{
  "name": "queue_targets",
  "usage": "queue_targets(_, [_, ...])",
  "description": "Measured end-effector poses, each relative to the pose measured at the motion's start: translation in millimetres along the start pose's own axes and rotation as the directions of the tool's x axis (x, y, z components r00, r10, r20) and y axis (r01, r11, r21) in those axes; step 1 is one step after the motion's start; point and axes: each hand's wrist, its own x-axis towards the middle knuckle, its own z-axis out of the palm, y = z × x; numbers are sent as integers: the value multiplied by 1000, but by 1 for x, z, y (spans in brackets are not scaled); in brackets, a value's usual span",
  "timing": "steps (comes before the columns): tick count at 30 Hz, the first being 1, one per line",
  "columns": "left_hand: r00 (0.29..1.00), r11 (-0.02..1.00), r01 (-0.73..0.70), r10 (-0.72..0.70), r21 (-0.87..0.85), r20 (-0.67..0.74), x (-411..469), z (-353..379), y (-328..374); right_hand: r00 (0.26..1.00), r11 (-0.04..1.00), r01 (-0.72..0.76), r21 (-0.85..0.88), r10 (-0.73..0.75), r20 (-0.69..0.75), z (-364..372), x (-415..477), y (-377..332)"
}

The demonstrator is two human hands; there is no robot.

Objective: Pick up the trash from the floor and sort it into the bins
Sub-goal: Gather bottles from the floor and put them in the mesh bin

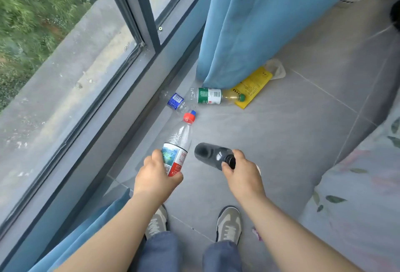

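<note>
Grey floor [281, 133] beside the window [138, 11]: far off lie an empty blue-label bottle [175, 101] and a green-cap bottle [213, 96] holding yellow liquid. Nearer, the left hand [155, 176] grips an empty red-cap bottle [179, 141], and the right hand [242, 174] grips a dark bottle [211, 154].

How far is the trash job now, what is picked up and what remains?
Done: nothing shows as sorted; no bin is in view. In hand: the left hand grips a red-capped clear bottle, the right hand a dark bottle. Left: a blue-label bottle, a green-label bottle, a yellow packet and a white scrap lie on the floor.
</note>
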Motion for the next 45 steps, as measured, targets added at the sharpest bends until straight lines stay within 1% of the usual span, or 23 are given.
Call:
queue_targets(3, [1000, 1000, -6, 6, -8, 23, -44, -18, 16, 1000, 1000, -13, 25, 14, -28, -34, -36, 2])
queue_targets(8, [997, 998, -63, 63, -7, 52, -120, -59, 52, 993, 997, -11, 72, 19, -113, -99, -103, 0])
queue_targets(13, [991, 992, -125, 125, 17, 45, -197, -112, 88, 982, 990, -24, 139, 50, -182, -170, -173, 3])
queue_targets(16, [982, 982, -186, 185, 26, 42, -247, -151, 123, 964, 982, 0, 190, 51, -263, -228, -215, 5])
queue_targets(19, [967, 968, -250, 249, 21, 50, -298, -186, 164, 925, 957, 41, 287, 72, -373, -291, -262, 6])
queue_targets(22, [941, 941, -339, 339, 19, 13, -347, -217, 203, 879, 918, 138, 371, 59, -474, -349, -309, 13])
queue_targets(24, [920, 920, -391, 391, -17, -22, -378, -236, 225, 845, 884, 202, 421, 60, -531, -382, -338, 18])
queue_targets(29, [865, 858, -501, 494, -112, -87, -450, -263, 272, 782, 792, 319, 520, 90, -617, -449, -404, 35])
queue_targets(33, [803, 787, -595, 586, -162, -103, -500, -268, 309, 755, 775, 387, 500, 45, -654, -492, -437, 47])
queue_targets(37, [746, 731, -666, 654, -150, -124, -538, -278, 351, 728, 774, 431, 463, 4, -685, -533, -458, 60])
queue_targets(41, [692, 687, -720, 704, -98, -161, -566, -288, 387, 674, 762, 483, 432, -8, -739, -571, -472, 72])
queue_targets(45, [653, 646, -756, 731, -107, -195, -583, -296, 411, 616, 738, 539, 406, -17, -788, -605, -480, 80])
